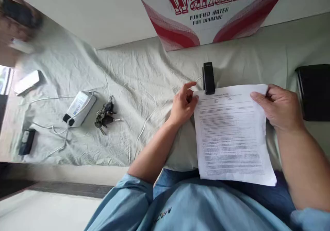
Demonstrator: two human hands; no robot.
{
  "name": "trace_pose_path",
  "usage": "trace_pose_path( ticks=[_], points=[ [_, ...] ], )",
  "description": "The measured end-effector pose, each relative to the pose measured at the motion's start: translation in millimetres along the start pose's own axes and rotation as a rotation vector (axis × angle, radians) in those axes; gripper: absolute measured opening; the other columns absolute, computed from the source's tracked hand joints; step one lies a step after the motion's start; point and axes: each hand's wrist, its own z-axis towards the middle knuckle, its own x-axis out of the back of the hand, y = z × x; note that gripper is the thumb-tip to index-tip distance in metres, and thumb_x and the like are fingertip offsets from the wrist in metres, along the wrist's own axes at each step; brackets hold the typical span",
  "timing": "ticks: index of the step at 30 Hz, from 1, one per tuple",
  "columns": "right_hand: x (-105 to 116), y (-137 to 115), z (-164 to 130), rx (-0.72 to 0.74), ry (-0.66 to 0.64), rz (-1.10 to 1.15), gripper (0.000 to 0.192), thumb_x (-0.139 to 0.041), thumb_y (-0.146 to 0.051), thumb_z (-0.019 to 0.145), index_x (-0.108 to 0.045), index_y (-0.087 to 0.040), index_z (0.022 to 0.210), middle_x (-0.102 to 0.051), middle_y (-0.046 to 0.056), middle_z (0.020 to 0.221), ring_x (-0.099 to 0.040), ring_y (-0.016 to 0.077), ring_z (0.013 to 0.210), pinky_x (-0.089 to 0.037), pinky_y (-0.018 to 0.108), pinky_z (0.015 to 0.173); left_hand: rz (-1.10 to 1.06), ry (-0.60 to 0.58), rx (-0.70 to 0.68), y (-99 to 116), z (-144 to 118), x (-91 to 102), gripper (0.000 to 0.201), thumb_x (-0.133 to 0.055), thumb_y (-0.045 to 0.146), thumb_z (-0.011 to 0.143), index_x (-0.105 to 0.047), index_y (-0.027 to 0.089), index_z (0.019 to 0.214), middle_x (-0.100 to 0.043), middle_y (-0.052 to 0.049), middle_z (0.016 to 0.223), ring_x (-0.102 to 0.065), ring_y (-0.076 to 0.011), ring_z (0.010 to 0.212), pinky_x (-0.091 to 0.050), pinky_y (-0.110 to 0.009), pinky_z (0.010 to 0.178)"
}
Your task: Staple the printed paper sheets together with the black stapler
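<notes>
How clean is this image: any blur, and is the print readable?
Head view: the shape at upper left is smeared by blur; head view: the paper is mostly too finely printed to read; head view: the box reads clearly.

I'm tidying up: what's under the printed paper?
Pale cloth and blue jeans disappear beneath the printed paper, and the right hand reaches partly behind its upper right corner. Anything else under there is covered.

Box [206, 16]: "Wahana" | "PURIFIED WATER FOR DRINKING" | paper [232, 134]: print too small
</notes>
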Motion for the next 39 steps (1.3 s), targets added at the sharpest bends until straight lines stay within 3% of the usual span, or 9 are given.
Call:
trace_pose_path(
  ticks=[3,6,10,15,18,24,31,35,39],
  points=[
    [3,7,-2,-0.071,-0.023,0.08,0.067,-0.115,-0.086,0.065,-0.087,-0.027,0.082,-0.078,-0.001,0.073,-0.06,0.0151,0.068,-0.046,0.03,0.06,0.018,0.01,0.023,0,-2,0.4,0.048,-0.072,0.013,0.105,-0.073,0.022,0.152,-0.059,0.01,0.082,-0.057,-0.0126,0.072,-0.041,-0.034,0.072],
    [15,9,-4,-0.104,-0.139,0.058,0.068,-0.117,-0.086,0.063,-0.092,-0.029,0.088,-0.085,0.0,0.08,-0.068,0.0179,0.069,-0.053,0.031,0.063,-0.034,-0.013,0.026,-1,-2,2.1,0.04,-0.081,0.022,0.105,-0.072,0.026,0.144,-0.061,0.011,0.081,-0.057,-0.0116,0.069,-0.042,-0.032,0.069],
    [41,5,-7,-0.064,-0.297,0.022,0.064,-0.117,-0.087,0.067,-0.097,-0.031,0.092,-0.09,0.001,0.083,-0.078,0.0193,0.072,-0.06,0.031,0.067,-0.161,-0.014,0.033,0,0,6.2,0.047,-0.09,0.06,0.114,-0.073,0.025,0.141,-0.067,0.009,0.078,-0.054,-0.0116,0.064,-0.042,-0.03,0.063],
    [54,4,-5,-0.004,-0.221,0.17,0.061,-0.123,-0.082,0.061,-0.097,-0.032,0.086,-0.087,0.0,0.079,-0.077,0.0162,0.071,-0.062,0.027,0.068,-0.23,-0.073,0.069,6,-3,14.0,0.069,-0.079,0.088,0.117,-0.086,0.021,0.132,-0.083,-0.002,0.085,-0.064,-0.013,0.066,-0.047,-0.03,0.063],
    [46,3,-3,-0.066,-0.128,0.246,0.065,-0.126,-0.079,0.054,-0.099,-0.031,0.089,-0.09,0.001,0.085,-0.076,0.0157,0.074,-0.062,0.027,0.069,-0.324,-0.158,0.062,7,-5,18.9,0.079,-0.062,0.095,0.121,-0.09,0.021,0.109,-0.076,-0.002,0.077,-0.057,-0.0128,0.058,-0.04,-0.031,0.056],
    [25,-1,1,-0.152,-0.045,0.307,0.075,-0.127,-0.08,0.042,-0.098,-0.027,0.085,-0.09,0.002,0.085,-0.073,0.0154,0.075,-0.059,0.027,0.066,-0.152,-0.251,0.072,10,0,22.3,0.06,-0.1,0.077,0.103,-0.085,0.02,0.09,-0.065,0.003,0.07,-0.045,-0.0078,0.06,-0.035,-0.025,0.057],
    [17,7,4,-0.177,0.004,0.35,0.082,-0.13,-0.079,0.032,-0.093,-0.028,0.085,-0.086,-0.002,0.081,-0.074,0.0153,0.076,-0.06,0.028,0.066,-0.138,-0.084,0.14,14,3,19.2,0.08,-0.109,0.083,0.09,-0.061,0.022,0.072,-0.051,0.006,0.065,-0.04,-0.0072,0.061,-0.033,-0.024,0.057],
    [21,9,2,-0.134,0.008,0.254,0.073,-0.126,-0.082,0.048,-0.097,-0.028,0.087,-0.088,0.0,0.082,-0.071,0.0161,0.073,-0.054,0.029,0.062,-0.212,-0.103,0.111,16,4,20.0,0.074,-0.102,0.088,0.097,-0.071,0.023,0.076,-0.049,0.006,0.06,-0.037,-0.008,0.056,-0.028,-0.026,0.053],
    [27,10,2,-0.012,0.089,0.132,0.056,-0.118,-0.076,0.073,-0.102,-0.028,0.097,-0.09,0.001,0.085,-0.069,0.0163,0.073,-0.049,0.029,0.062,-0.333,-0.165,0.146,15,4,20.7,0.064,-0.107,0.083,0.093,-0.087,0.022,0.091,-0.059,0.006,0.063,-0.042,-0.0077,0.054,-0.035,-0.026,0.052]
  ],
)
